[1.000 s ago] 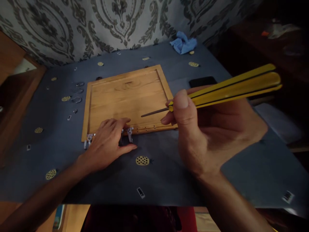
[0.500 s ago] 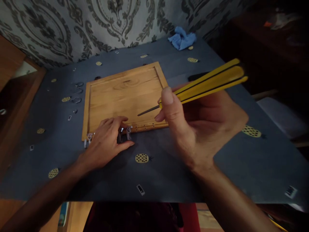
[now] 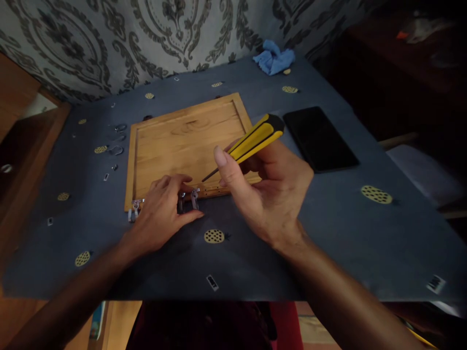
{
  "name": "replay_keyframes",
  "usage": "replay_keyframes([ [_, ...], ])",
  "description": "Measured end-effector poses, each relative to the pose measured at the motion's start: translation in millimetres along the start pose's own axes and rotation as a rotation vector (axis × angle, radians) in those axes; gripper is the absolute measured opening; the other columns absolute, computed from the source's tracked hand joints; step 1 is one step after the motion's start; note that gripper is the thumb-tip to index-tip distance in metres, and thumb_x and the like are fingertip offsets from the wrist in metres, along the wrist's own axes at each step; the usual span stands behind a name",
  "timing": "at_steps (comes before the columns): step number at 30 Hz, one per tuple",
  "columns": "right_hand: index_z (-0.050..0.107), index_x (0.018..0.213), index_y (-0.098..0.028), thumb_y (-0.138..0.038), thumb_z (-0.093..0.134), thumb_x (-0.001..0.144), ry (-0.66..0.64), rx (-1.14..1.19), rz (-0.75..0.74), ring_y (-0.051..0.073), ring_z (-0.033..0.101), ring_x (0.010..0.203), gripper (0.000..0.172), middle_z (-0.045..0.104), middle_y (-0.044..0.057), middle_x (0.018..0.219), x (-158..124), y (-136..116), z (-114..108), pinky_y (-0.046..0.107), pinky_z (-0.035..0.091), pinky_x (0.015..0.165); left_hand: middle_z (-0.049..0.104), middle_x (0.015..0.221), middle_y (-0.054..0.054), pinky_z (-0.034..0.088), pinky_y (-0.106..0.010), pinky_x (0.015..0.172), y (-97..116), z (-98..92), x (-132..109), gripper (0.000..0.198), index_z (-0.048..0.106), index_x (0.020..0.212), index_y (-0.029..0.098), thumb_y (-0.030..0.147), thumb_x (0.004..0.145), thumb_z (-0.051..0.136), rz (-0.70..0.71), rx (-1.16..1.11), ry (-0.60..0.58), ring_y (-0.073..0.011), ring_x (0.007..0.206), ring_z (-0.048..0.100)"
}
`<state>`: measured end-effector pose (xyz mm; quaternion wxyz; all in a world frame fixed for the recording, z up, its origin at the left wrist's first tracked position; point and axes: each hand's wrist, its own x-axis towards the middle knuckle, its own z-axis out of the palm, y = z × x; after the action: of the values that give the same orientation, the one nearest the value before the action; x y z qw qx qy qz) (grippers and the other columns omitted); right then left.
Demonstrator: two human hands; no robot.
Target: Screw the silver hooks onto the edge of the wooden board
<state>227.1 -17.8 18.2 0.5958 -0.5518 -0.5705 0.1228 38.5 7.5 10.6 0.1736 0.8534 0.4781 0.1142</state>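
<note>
A wooden panel [image 3: 182, 141] with a raised rim lies flat on the blue cloth-covered table [image 3: 346, 233]. My left hand [image 3: 160, 216] rests palm down at the panel's near edge, fingers pressing a small metal hinge [image 3: 193, 197] against the wood. A second metal hinge [image 3: 134, 210] sits at the panel's near left corner. My right hand [image 3: 270, 189] grips a yellow and black screwdriver [image 3: 255, 138], its thin shaft pointing down-left toward the near edge of the panel, close to the hinge by my left fingers.
A black phone [image 3: 319, 138] lies right of the panel. A crumpled blue cloth [image 3: 273, 58] sits at the far edge by the patterned wall. Small metal rings and parts [image 3: 116, 141] lie left of the panel. Dark furniture stands at the right.
My right hand has come down and left with the screwdriver, bringing its tip near the hinge and uncovering the phone. My left hand has stayed on the hinge.
</note>
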Motion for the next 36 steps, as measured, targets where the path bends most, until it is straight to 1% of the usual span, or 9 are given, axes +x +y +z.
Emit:
replay_keyframes([
  [7, 0.061, 0.081, -0.023, -0.038, 0.065, 0.095, -0.042, 0.046, -0.03, 0.015, 0.059, 0.062, 0.021, 0.064, -0.001, 0.072, -1.5, 5.2, 4.6, 0.029, 0.051, 0.058, 0.071, 0.108, -0.005, 0.049, -0.052, 0.096, 0.1, 1.8, -0.4, 0.048, 0.053, 0.116, 0.026, 0.027, 0.077, 0.082, 0.01, -0.004, 0.019, -0.0319, 0.112, 0.063],
  [13, 0.061, 0.082, -0.021, -0.036, 0.066, 0.097, -0.191, 0.053, -0.054, 0.013, 0.058, 0.064, 0.022, 0.063, -0.001, 0.073, -3.4, 11.7, 10.2, 0.027, 0.047, 0.06, 0.071, 0.105, -0.005, 0.051, -0.054, 0.094, -1.9, 5.2, -1.3, 0.053, 0.053, 0.118, 0.026, 0.029, 0.075, 0.084, 0.007, -0.026, 0.064, -0.0326, 0.109, 0.065],
  [16, 0.061, 0.082, -0.02, -0.036, 0.064, 0.097, -0.223, 0.051, -0.06, 0.012, 0.058, 0.063, 0.023, 0.063, -0.002, 0.073, -3.9, 13.9, 12.5, 0.026, 0.045, 0.059, 0.07, 0.106, -0.005, 0.05, -0.053, 0.094, -1.8, 5.6, -1.3, 0.053, 0.053, 0.117, 0.024, 0.028, 0.075, 0.084, 0.01, -0.015, 0.066, -0.0321, 0.109, 0.065],
  [19, 0.06, 0.079, -0.019, -0.037, 0.063, 0.098, -0.246, 0.043, -0.081, 0.012, 0.058, 0.061, 0.026, 0.062, -0.002, 0.069, -3.9, 14.8, 13.9, 0.025, 0.043, 0.057, 0.07, 0.106, -0.005, 0.05, -0.051, 0.095, -1.8, 5.4, -1.6, 0.053, 0.052, 0.118, 0.023, 0.026, 0.075, 0.084, 0.023, 0.003, 0.068, -0.0306, 0.109, 0.066],
  [22, 0.058, 0.076, -0.021, -0.041, 0.061, 0.099, -0.242, 0.022, -0.1, 0.013, 0.058, 0.059, 0.03, 0.062, -0.002, 0.067, -4.2, 14.5, 14.5, 0.026, 0.044, 0.057, 0.07, 0.106, -0.005, 0.05, -0.05, 0.095, -2.9, 5.9, -2.1, 0.053, 0.052, 0.116, 0.023, 0.028, 0.075, 0.085, 0.03, 0.015, 0.073, -0.0308, 0.109, 0.065],
  [25, 0.058, 0.075, -0.022, -0.043, 0.063, 0.097, -0.213, 0.0, -0.071, 0.014, 0.059, 0.059, 0.031, 0.064, -0.001, 0.067, -5.8, 15.6, 15.9, 0.027, 0.044, 0.057, 0.07, 0.108, -0.006, 0.049, -0.051, 0.094, -4.2, 7.4, -2.5, 0.059, 0.05, 0.118, 0.023, 0.029, 0.072, 0.087, 0.028, 0.017, 0.074, -0.0327, 0.111, 0.064],
  [27, 0.059, 0.076, -0.021, -0.041, 0.064, 0.096, -0.221, 0.016, -0.048, 0.014, 0.06, 0.06, 0.028, 0.065, -0.001, 0.068, -7.3, 18.1, 18.3, 0.028, 0.044, 0.057, 0.071, 0.109, -0.007, 0.049, -0.051, 0.094, -4.2, 8.2, -2.5, 0.063, 0.049, 0.121, 0.022, 0.028, 0.071, 0.088, 0.019, 0.021, 0.071, -0.0335, 0.11, 0.064],
  [31, 0.061, 0.079, -0.02, -0.042, 0.059, 0.098, -0.319, 0.05, -0.067, 0.014, 0.06, 0.063, 0.03, 0.065, 0.001, 0.072, -8.9, 22.7, 22.6, 0.027, 0.044, 0.058, 0.069, 0.108, -0.009, 0.048, -0.05, 0.093, -2.8, 8.6, -2.5, 0.062, 0.05, 0.116, 0.019, 0.029, 0.07, 0.089, -0.005, 0.04, 0.061, -0.0335, 0.106, 0.063],
  [36, 0.062, 0.083, -0.019, -0.044, 0.054, 0.101, -0.422, -0.021, -0.133, 0.015, 0.06, 0.064, 0.032, 0.063, 0.001, 0.07, -6.6, 20.0, 18.8, 0.029, 0.045, 0.062, 0.067, 0.108, -0.006, 0.047, -0.047, 0.093, -4.4, 8.9, -3.2, 0.057, 0.05, 0.115, 0.02, 0.032, 0.073, 0.087, 0.019, 0.023, 0.057, -0.0307, 0.105, 0.063],
])
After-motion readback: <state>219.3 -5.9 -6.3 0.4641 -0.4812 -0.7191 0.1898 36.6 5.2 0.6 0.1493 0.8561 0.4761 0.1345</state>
